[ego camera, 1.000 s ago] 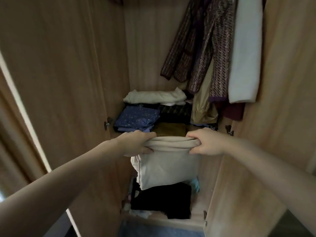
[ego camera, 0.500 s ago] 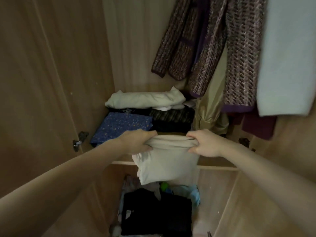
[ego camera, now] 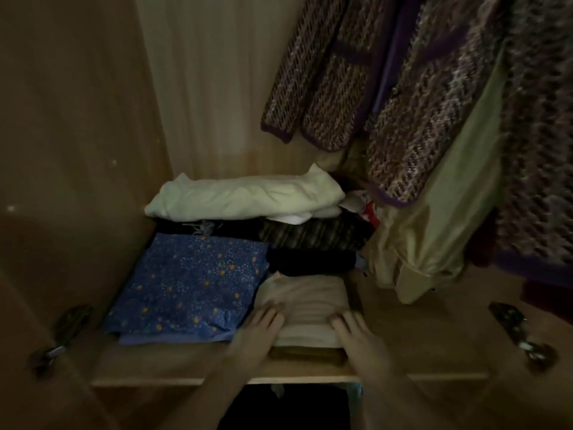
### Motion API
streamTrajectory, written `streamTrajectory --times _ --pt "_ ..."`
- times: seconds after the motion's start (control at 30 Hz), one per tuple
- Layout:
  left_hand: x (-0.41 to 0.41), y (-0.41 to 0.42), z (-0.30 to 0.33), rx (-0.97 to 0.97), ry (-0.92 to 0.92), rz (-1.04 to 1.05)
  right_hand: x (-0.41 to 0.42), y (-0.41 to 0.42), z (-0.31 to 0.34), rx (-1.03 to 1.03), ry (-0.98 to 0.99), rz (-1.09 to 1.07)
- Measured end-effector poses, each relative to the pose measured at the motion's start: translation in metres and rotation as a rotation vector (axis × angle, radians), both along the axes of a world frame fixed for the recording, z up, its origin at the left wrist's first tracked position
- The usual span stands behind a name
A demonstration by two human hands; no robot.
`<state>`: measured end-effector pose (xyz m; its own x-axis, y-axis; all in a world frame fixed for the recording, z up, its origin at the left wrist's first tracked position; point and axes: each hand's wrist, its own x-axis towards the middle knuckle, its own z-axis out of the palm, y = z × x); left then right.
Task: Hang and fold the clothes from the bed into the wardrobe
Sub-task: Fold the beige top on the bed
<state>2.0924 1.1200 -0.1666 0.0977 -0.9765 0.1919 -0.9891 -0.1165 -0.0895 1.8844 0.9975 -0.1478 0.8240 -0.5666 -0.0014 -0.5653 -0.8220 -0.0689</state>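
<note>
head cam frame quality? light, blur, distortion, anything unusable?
Head view: dim, warm, underexposed inside the wardrobe; the gap under the shelf is nearly black. Motion blur smears the left hand and right hand on the folded beige garment, and the knit cardigan. The blue floral cloth stays readable. Wide-angle bowing at the edges; no glare.

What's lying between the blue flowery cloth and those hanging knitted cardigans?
In the head view, a folded beige garment lies there under both hands, with dark folded clothes stacked behind it; bare shelf fills the rest.
</note>
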Motion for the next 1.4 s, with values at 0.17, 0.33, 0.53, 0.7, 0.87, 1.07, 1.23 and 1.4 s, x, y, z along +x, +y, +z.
streamTrajectory --times 0.17,0.33,0.53,0.7,0.87,1.07,1.23,1.4 --pt "0.002 0.007 -0.004 0.082 0.197 -0.006 -0.006 -0.003 -0.024 0.16 -0.185 -0.042" --pt "-0.005 -0.041 0.046 -0.068 0.32 0.027 0.044 -0.013 0.019 0.052 -0.384 -0.159" --pt "0.014 -0.087 -0.004 0.173 0.461 0.169 0.08 -0.037 -0.029 0.234 -0.156 -0.325" --pt "0.019 -0.106 -0.007 0.231 0.497 0.18 0.081 -0.055 -0.037 0.282 -0.25 -0.346" --pt "0.018 -0.108 -0.014 0.222 0.503 0.21 0.075 -0.054 -0.043 0.202 -0.356 -0.296" --pt "0.011 -0.104 -0.008 0.143 0.452 0.24 0.074 -0.053 -0.031 0.314 -0.306 -0.324" --pt "-0.004 -0.092 0.004 0.102 0.327 0.261 0.073 -0.048 -0.004 0.415 -0.109 -0.305" --pt "-0.034 -0.065 0.033 0.023 0.179 0.248 0.043 -0.024 0.029 0.259 -0.224 -0.304"
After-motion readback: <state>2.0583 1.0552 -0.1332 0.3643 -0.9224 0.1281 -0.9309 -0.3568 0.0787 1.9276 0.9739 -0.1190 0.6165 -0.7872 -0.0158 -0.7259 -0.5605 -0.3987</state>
